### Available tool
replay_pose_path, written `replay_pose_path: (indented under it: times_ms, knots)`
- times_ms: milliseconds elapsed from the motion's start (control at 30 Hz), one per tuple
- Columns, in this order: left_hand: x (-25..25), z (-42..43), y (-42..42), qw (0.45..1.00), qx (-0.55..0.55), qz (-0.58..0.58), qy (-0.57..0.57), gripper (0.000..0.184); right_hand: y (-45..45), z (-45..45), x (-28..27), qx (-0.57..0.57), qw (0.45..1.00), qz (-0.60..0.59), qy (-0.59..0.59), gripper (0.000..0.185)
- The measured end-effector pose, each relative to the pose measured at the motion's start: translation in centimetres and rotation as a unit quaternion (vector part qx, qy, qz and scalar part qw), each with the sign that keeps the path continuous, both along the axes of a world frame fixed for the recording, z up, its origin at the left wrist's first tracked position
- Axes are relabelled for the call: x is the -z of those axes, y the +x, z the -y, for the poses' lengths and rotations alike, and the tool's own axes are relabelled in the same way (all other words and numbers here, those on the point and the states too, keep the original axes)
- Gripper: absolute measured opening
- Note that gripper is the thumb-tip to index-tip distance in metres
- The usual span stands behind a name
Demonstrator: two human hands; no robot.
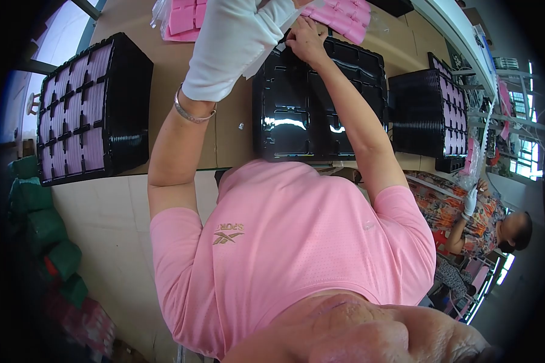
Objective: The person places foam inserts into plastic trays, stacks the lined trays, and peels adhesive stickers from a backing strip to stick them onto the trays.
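Observation:
My left hand [243,42], in a white glove with a bracelet at the wrist, reaches over the far left corner of a black plastic tray [321,115]. Its fingers run to the top edge of the view, so what they hold, if anything, is hidden. My bare right hand [307,41] is at the tray's far edge, fingers bent over the rim and thumb to the left. A small white piece shows beside that thumb. The tray is glossy, with moulded compartments, and lies close to my body. Pink foam pieces [345,17] lie just beyond both hands.
A tall stack of black trays [127,109] with pink inserts stands at left, another stack [415,109] at right. More pink foam [184,18] in clear plastic lies at the far left. A metal frame [460,36] runs along the right. A co-worker [466,212] with a gloved hand is at right.

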State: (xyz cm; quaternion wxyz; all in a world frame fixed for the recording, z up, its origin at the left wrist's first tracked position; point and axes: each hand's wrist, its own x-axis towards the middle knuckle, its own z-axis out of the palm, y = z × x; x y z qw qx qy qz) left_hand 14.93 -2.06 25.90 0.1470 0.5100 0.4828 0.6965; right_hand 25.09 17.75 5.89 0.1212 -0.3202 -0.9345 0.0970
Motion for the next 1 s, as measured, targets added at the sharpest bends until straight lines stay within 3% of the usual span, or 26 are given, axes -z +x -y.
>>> replay_pose_path:
  times_ms: [267,333,467,567,733,1000]
  knots:
    - [0.2,-0.5,-0.2,0.998,-0.018,-0.043,0.044,0.004,-0.8,-0.7,0.4,-0.038,0.998,0.05,0.005,0.012]
    - [-0.3,-0.3,-0.2,0.997,-0.026,-0.048,0.049,0.005,-0.1,-1.1,0.6,-0.079,0.996,-0.032,-0.025,0.013]
    - [-0.4,-0.2,-0.5,0.995,-0.047,-0.08,0.017,0.005,0.3,-1.8,1.5,-0.055,0.995,-0.077,-0.014,0.016]
    - [0.4,-0.8,-0.4,0.998,-0.028,-0.051,0.033,0.005,0.0,-0.7,0.5,-0.027,0.999,0.005,-0.025,0.018]
    - [-0.3,-0.4,-0.1,1.0,-0.005,0.002,-0.009,0.006,-0.7,-1.5,1.7,-0.04,0.998,0.007,-0.047,0.025]
    - [0.0,-0.4,-0.3,0.996,-0.049,-0.072,0.034,0.006,-0.7,0.1,2.4,-0.008,0.999,-0.015,0.05,0.05]
